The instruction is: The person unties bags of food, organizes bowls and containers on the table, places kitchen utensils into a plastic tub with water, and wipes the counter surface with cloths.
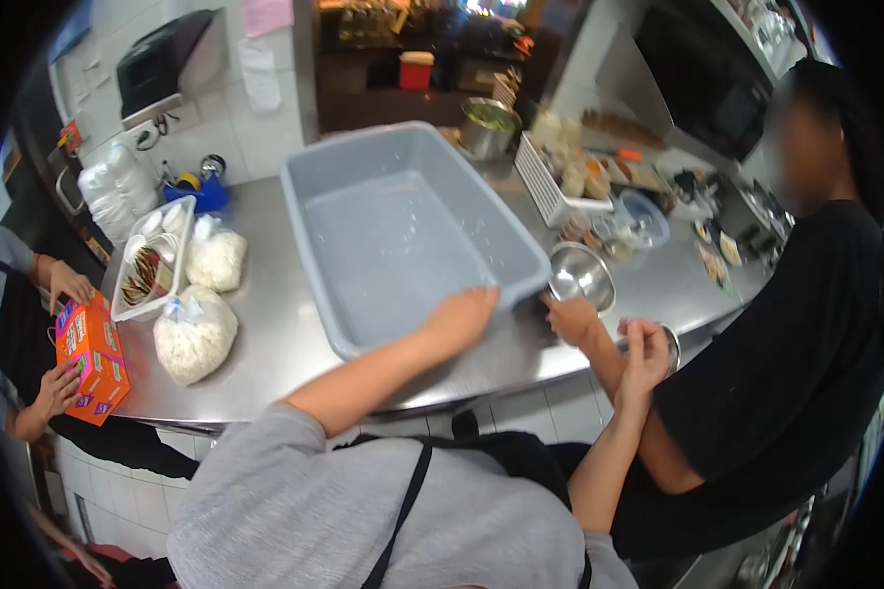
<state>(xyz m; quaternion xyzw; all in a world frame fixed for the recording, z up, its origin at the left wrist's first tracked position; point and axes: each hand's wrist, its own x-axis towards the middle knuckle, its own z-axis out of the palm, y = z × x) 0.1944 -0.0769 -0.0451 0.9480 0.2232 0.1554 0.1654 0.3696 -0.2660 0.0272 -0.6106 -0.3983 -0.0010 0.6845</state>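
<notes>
A large grey plastic tub (393,236) rests on the steel counter, with a few pale specks inside. My left hand (462,319) is closed over its near right rim. To the right, my right hand (643,358) is raised, palm up, its fingers loosely bent with nothing visible in them. Just beyond it the edge of a metal bowl (672,348) shows, partly hidden. A co-worker's hand (572,319) is at the near edge of a steel bowl (581,275), beside the tub's right corner.
A co-worker in black (776,363) stands close on my right. Two bags of white food (196,334) and a white basket (128,299) are left on the counter (265,363). Another person holds an orange box (96,358). A white crate (550,191) stands behind the steel bowl.
</notes>
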